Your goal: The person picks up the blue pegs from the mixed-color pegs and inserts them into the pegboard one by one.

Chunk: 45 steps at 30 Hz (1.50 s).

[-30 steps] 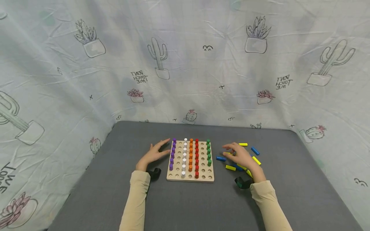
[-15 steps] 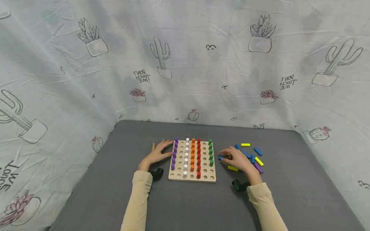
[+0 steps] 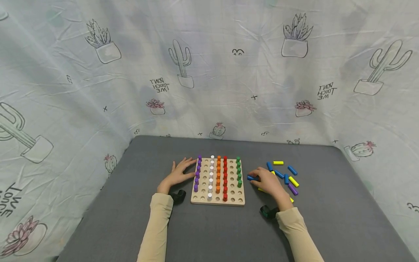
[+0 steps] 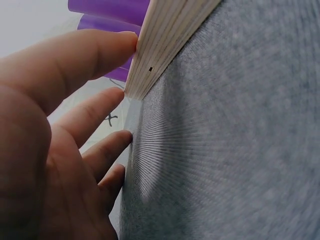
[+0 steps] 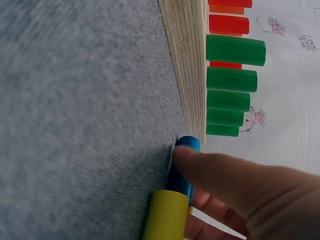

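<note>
A square wooden pegboard lies on the table with columns of purple, white, orange, red and green pegs standing in it. My left hand rests at the board's left edge, fingers extended; in the left wrist view the thumb tip touches the wooden side below the purple pegs. Right of the board, my right hand pinches a blue peg between thumb and fingers. That peg lies low over the table, close to the board's right side. A yellow peg sits just in front of it in the right wrist view.
Loose blue, yellow and purple pegs are scattered around and beyond the right hand, some partly covered by it. The grey table ends at a patterned curtain behind. Black wrist devices hang by both wrists.
My right hand has moved slightly left onto the blue peg and taken it between thumb and fingers, uncovering more loose pegs. The left hand has stayed beside the board.
</note>
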### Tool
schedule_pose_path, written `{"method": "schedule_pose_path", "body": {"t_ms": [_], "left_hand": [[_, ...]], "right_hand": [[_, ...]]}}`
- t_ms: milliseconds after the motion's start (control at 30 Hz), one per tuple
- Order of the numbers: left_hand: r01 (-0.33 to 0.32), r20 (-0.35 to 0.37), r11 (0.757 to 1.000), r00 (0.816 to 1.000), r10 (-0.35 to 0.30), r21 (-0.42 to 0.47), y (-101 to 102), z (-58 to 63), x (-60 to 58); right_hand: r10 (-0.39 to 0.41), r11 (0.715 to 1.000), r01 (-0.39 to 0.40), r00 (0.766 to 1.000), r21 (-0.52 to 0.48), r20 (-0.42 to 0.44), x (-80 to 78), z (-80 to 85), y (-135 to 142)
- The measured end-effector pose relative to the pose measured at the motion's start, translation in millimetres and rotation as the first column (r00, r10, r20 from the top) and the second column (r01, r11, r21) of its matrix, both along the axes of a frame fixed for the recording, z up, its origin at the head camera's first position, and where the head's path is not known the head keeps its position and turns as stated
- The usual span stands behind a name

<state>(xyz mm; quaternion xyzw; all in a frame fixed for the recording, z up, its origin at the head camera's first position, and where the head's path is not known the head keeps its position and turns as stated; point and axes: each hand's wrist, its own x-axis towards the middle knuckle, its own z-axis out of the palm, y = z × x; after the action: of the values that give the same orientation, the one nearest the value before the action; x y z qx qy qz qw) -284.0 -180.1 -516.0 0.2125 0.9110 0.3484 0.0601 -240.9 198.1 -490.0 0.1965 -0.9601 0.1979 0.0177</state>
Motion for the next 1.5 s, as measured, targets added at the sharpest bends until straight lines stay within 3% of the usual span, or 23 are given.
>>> {"method": "schedule_pose_path", "body": {"t_ms": [267,567,833,1000,1500], "left_hand": [[-0.001,0.001,1.000,1.000,0.001,0.001,-0.3,-0.4,0.8],[-0.004,-0.003,1.000,1.000,0.004,-0.005,-0.5,-1.1,0.1],[-0.009,-0.004,1.000,1.000,0.009,0.003,-0.6,-1.1,0.3],[-0.010,-0.009,1.000,1.000,0.010,0.003,-0.3,-2.9,0.6],[-0.025,-0.023,1.000,0.999,0.024,-0.013,0.4,-6.5,0.9]], "right_hand": [[-0.021,1.000,0.021,1.000,0.014,-0.004,-1.2,0.7,-2.5],[-0.027,0.991,0.032,0.999,-0.128,0.041,-2.8,4.5,-1.6],[-0.072,0.981,0.076,0.997,-0.178,0.025,-7.2,6.4,-3.6],[-0.109,0.963,0.118,0.993,-0.242,0.050,-9.8,9.4,-6.1],[-0.060,0.902,0.108,0.990,-0.418,0.125,-18.5,11.6,-10.8]]}}
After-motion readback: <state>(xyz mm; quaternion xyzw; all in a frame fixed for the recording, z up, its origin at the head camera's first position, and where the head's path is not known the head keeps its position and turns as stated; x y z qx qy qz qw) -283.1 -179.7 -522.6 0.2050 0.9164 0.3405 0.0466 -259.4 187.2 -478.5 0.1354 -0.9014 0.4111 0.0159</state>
